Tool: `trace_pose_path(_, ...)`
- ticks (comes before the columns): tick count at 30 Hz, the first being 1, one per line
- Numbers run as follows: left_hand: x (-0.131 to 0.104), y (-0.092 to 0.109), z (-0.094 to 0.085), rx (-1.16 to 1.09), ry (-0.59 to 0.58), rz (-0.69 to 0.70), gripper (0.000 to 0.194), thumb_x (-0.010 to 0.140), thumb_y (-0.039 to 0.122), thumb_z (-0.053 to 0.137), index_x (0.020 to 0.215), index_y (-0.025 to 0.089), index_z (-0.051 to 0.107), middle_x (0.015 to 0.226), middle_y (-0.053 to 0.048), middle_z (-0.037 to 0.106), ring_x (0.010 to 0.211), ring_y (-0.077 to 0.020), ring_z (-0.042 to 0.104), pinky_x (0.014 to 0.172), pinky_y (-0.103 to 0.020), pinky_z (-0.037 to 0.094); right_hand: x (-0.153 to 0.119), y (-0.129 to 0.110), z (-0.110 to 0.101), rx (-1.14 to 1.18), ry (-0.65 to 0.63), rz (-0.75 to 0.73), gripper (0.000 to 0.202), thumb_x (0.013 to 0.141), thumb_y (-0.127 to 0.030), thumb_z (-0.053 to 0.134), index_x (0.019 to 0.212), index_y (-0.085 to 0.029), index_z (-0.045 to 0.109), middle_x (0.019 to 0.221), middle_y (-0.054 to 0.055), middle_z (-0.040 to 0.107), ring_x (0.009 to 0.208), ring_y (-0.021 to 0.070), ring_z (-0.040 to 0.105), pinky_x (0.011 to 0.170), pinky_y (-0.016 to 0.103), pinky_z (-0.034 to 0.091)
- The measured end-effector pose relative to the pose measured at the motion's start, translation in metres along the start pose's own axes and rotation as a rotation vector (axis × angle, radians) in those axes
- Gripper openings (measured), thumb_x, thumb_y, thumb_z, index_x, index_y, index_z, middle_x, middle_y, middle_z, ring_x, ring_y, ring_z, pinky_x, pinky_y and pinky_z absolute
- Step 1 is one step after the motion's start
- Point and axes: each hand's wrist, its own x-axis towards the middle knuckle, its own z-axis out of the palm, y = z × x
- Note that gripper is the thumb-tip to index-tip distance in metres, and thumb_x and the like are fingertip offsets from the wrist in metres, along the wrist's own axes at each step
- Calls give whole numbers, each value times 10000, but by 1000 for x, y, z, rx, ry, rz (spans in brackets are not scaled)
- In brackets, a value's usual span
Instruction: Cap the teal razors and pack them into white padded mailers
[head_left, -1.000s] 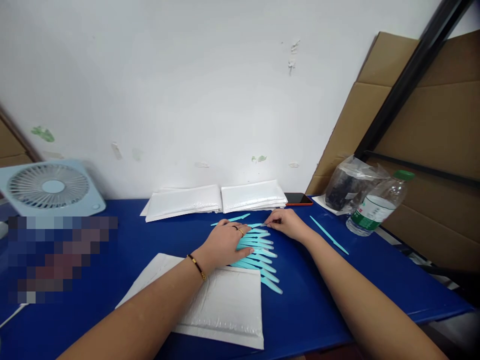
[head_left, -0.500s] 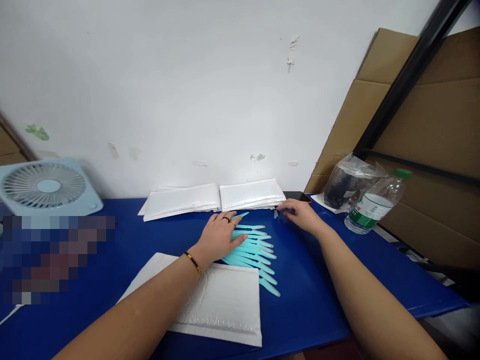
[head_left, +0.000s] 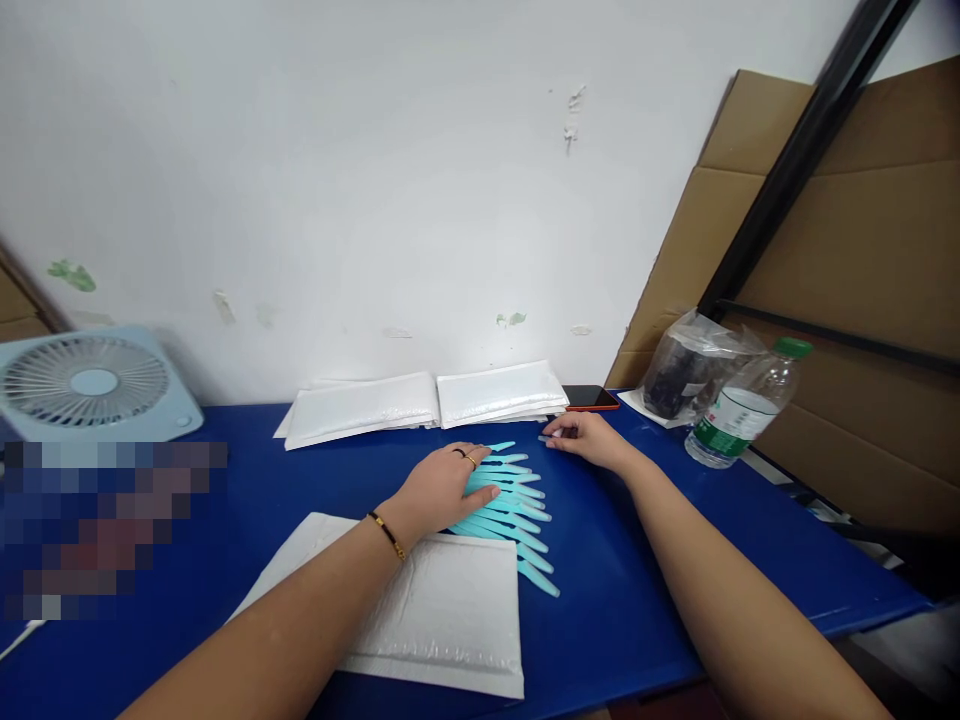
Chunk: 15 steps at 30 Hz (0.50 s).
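Several turquoise eyebrow razors with pale, translucent tips lie fanned out on the blue table, tips to the right. My left hand rests flat across their left ends with its fingers stretched out, hiding part of the handles. To the right of the farthest razor, my right hand pinches a small clear plastic cap between thumb and fingertips. Under my left forearm is a white bubble mailer, which partly covers the nearest razors.
Two stacks of white bubble mailers, a left one and a right one, lie against the wall beside a phone. A water bottle and a bagged dark item stand right. A fan sits left.
My right hand has drawn slightly left and toward me with the small clear cap, uncovering the phone. My left hand has shifted slightly over the razors. The view has tilted slightly.
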Motion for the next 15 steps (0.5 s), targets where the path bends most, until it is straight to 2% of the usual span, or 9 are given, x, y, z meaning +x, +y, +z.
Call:
trace_pose_path(3, 0, -1, 1, -18, -12, 8, 616, 854, 595, 300, 1319, 199, 377, 1286, -85, 493, 1199, -233, 419, 926, -338, 388, 0, -3, 2, 4, -27, -24, 201, 713, -332, 629, 833, -191, 709, 756, 28, 664, 662, 148, 579, 617, 247, 444)
trace_pose_path(6, -1, -1, 2, -36, -24, 24, 609, 855, 593, 304, 1323, 209, 369, 1304, -73, 478, 1217, -224, 400, 950, -339, 374, 3, -14, 9, 40, -32, -88, 184, 744, -291, 593, 858, -199, 705, 808, 34, 663, 687, 143, 579, 645, 249, 448)
trace_pose_path(9, 0, -1, 3, -40, -38, 28, 617, 850, 599, 311, 1324, 208, 367, 1325, -72, 456, 1228, -228, 387, 957, -346, 370, 5, -25, 18, 106, -41, -120, 182, 749, -276, 581, 862, -185, 691, 776, 30, 656, 649, 131, 565, 624, 243, 450)
trace_pose_path(15, 0, 2, 3, -88, -95, 31, 668, 832, 631, 312, 1355, 215, 319, 1358, -71, 419, 1257, -232, 350, 976, -347, 351, 8, -33, 33, 195, -50, -88, 194, 728, -306, 599, 833, -159, 669, 725, 27, 654, 634, 135, 578, 614, 251, 469)
